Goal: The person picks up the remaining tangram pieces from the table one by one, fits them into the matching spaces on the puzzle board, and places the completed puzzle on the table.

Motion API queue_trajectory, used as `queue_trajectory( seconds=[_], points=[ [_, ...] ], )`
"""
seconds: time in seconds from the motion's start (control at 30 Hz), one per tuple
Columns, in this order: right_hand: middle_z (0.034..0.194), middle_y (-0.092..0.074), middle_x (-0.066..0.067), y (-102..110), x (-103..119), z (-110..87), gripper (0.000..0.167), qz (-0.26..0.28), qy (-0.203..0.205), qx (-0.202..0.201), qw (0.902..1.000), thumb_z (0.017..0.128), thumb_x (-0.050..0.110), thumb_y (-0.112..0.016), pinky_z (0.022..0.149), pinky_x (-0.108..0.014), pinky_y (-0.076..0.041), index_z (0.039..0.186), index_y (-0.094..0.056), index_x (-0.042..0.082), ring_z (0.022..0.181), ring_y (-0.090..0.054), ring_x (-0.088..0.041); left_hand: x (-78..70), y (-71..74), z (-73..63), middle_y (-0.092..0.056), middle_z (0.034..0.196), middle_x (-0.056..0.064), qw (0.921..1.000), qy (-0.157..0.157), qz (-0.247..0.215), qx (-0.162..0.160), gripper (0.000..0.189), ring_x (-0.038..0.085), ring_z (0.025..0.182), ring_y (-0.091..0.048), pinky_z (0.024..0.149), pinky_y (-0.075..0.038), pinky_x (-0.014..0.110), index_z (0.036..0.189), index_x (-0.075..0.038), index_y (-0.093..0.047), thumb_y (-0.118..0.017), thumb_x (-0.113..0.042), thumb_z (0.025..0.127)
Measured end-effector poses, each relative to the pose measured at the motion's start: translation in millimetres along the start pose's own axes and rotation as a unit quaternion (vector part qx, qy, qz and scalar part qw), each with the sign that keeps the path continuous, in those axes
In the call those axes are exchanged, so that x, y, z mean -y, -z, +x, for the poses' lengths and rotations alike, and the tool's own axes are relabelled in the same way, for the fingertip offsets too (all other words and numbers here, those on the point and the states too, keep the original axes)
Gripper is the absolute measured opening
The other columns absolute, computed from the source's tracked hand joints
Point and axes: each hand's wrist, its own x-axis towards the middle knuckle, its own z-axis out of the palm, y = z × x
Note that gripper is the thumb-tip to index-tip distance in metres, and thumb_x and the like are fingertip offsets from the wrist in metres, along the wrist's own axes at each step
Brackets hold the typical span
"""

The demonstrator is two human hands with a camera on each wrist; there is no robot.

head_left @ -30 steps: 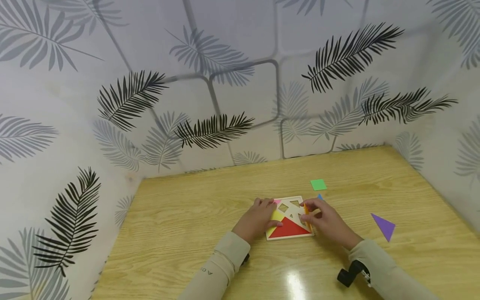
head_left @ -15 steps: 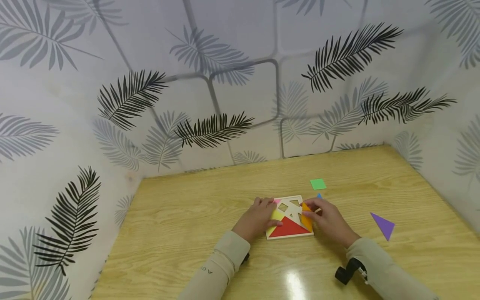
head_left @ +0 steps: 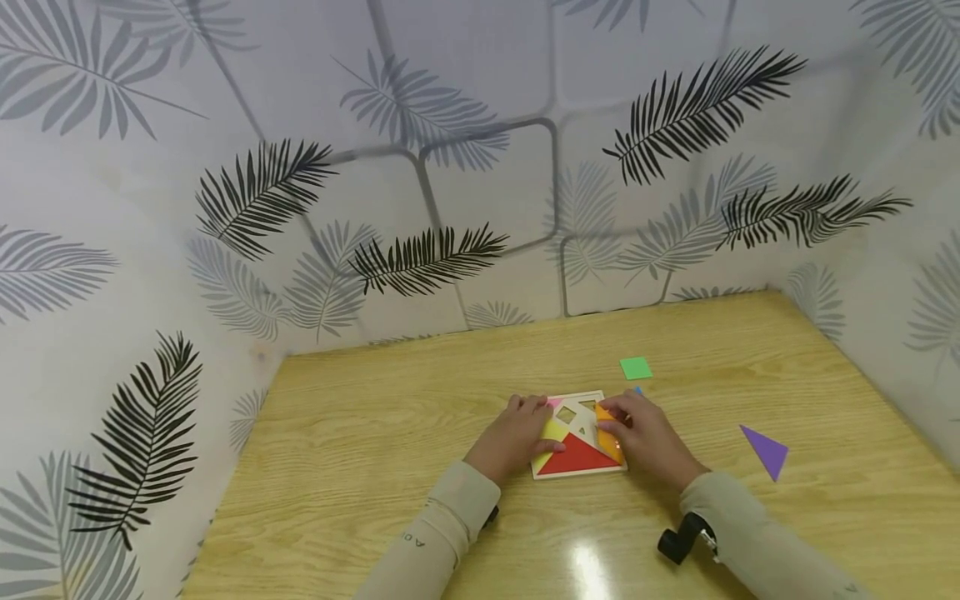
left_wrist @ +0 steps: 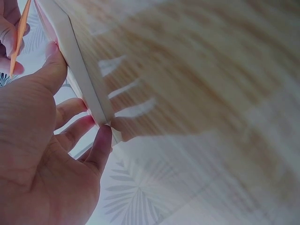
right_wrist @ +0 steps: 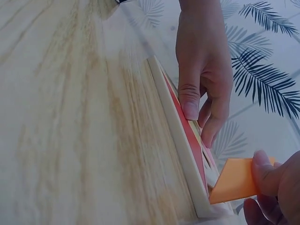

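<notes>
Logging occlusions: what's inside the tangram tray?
Visible: red triangle, yellow piece, pink piece, cutouts. Hidden: whatever lies beneath the left hand and the orange piece the right hand pinches.

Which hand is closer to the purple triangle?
Right. The right hand pinches the orange piece left of the purple triangle; the left hand is farther away, at the left side of the puzzle board.

Head view: high, from near side, facing forward and down over table [head_left: 375,433] to far wall [head_left: 487,196]. Left-wrist view: close on left hand [left_wrist: 47,145], table tilted sideways. Right-wrist view: close, low, facing left hand across board [right_wrist: 178,136]. Wrist views share board, orange piece [right_wrist: 234,180].
</notes>
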Motion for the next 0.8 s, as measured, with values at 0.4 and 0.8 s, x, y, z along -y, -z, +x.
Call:
queue_trajectory(
  seconds=[0.4, 0.8],
  points=[
    [0.088, -0.055, 0.001, -5.6, -0.1, 4.4, 0.022, -0.009, -0.016, 0.025, 0.9995, 0.084, 0.011, -0.069, 0.071, -0.029, -0.048, 0.104, -0.066, 0.003, 0.077, -0.052, -0.014, 0.1, 0.3, -0.5, -0.041, 0.138, 0.006, 1.0000, -0.001, -0.006, -0.005, 0.067, 0.025, 0.118, -0.038, 0.099, -0.035, 0.027, 0.133, -0.009, -0.047, -0.044, -0.058, 0.088],
    [0.089, -0.059, 0.000, -8.5, -14.0, 9.7, 0.020, 0.033, -0.046, 0.054, 0.9970, 0.085, 0.012, -0.068, 0.071, -0.028, -0.047, 0.104, -0.067, 0.004, 0.079, -0.053, -0.016, -0.4, 2.9, 0.7, -0.039, 0.140, 0.006, 0.9995, 0.008, -0.024, 0.016, 0.066, 0.025, 0.120, -0.036, 0.101, -0.034, 0.027, 0.135, -0.010, -0.046, -0.045, -0.057, 0.088]
  ],
)
